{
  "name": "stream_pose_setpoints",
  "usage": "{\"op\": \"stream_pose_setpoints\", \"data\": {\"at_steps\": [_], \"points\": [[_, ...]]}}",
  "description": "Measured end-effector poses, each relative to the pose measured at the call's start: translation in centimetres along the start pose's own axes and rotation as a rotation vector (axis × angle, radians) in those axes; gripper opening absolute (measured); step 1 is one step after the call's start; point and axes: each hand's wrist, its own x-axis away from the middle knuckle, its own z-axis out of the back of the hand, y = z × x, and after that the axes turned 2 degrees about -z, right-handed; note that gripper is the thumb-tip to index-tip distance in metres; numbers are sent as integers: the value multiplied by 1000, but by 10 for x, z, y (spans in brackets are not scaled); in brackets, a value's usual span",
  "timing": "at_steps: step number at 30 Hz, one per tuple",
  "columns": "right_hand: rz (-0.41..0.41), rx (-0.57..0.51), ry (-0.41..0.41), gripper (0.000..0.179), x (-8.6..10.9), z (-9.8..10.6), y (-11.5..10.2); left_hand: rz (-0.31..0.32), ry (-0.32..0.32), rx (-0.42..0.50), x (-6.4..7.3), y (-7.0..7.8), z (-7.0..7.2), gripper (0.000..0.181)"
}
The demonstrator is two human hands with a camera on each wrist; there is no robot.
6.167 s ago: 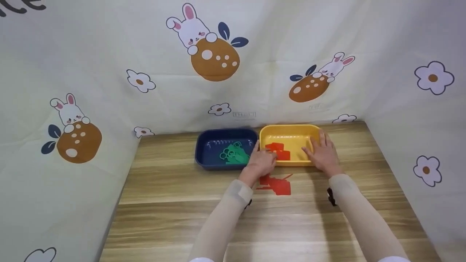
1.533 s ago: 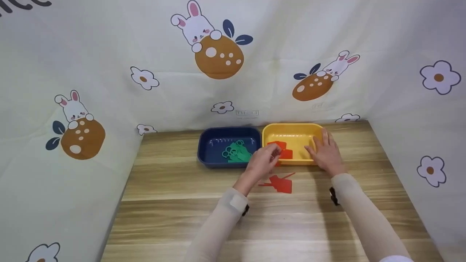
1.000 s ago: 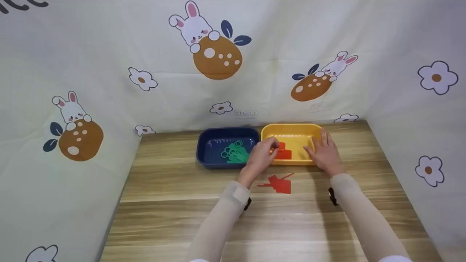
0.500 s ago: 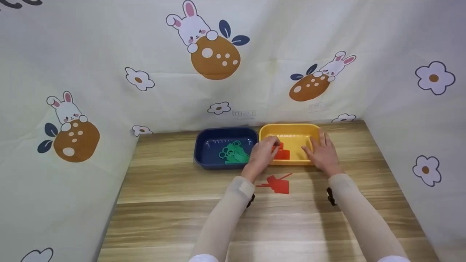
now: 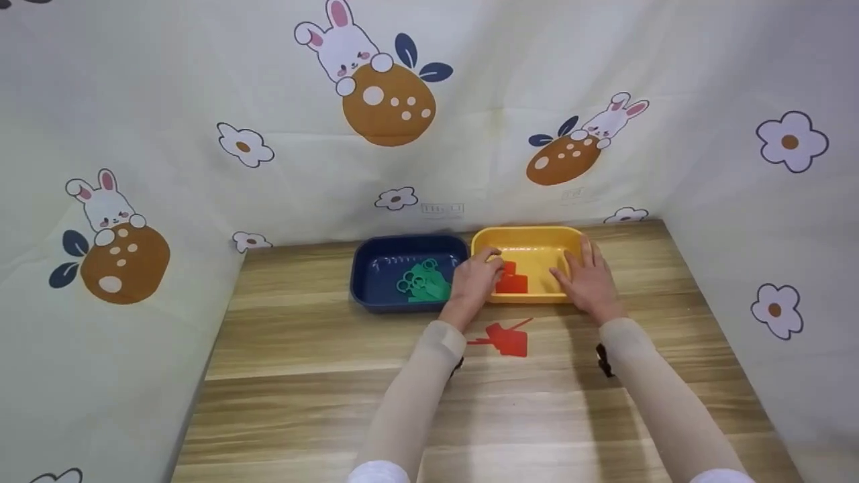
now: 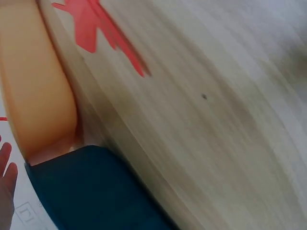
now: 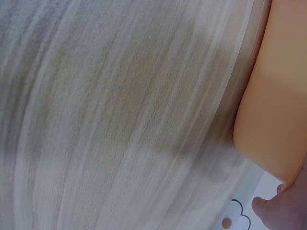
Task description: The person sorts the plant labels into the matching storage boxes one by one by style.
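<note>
My left hand [image 5: 474, 280] hovers over the left end of the yellow tray [image 5: 533, 236], index and thumb tips apart. Just under it, red flat tags [image 5: 513, 284] lie in the tray, partly hidden by the hand. In the left wrist view only some fingers [image 6: 10, 177] show, near a thin red strip [image 6: 2, 119] above the tray's rim. My right hand [image 5: 593, 284] rests over the tray's right end, thumb inside it and other fingers along the rim. More red tags [image 5: 513, 342], with thin stems, lie on the table in front of the tray.
A dark blue tray [image 5: 376, 306] holding green tags with rings [image 5: 427, 285] stands left of the yellow one. Printed cloth [image 5: 302, 194] closes off the back and sides. The wooden table [image 5: 302, 402] extends toward me.
A red tag that hung from my left hand outside the yellow tray is no longer seen there. My left hand has shifted over the tray and its fingertips have parted. The right hand stays put.
</note>
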Motion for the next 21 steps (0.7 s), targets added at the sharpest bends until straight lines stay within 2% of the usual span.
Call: {"op": "stream_pose_setpoints", "data": {"at_steps": [4,7,11,13,15,21], "points": [[-7,17,-22,69,-1,2,-1,-79,-32,-115,1,-5,-1,14],[-12,25,-24,70,-2,3,-1,-105,-97,-141,1,-7,0,17],[-10,24,-29,71,-2,2,-1,-61,-246,-174,1,-7,-1,26],[-10,23,-28,71,-2,0,0,-34,-291,-166,3,-7,-2,31],[-7,18,-20,71,-2,-1,1,-19,-292,-134,5,-7,-1,35],[-15,10,-23,72,-2,-1,2,-36,-249,-79,9,-5,11,32]]}}
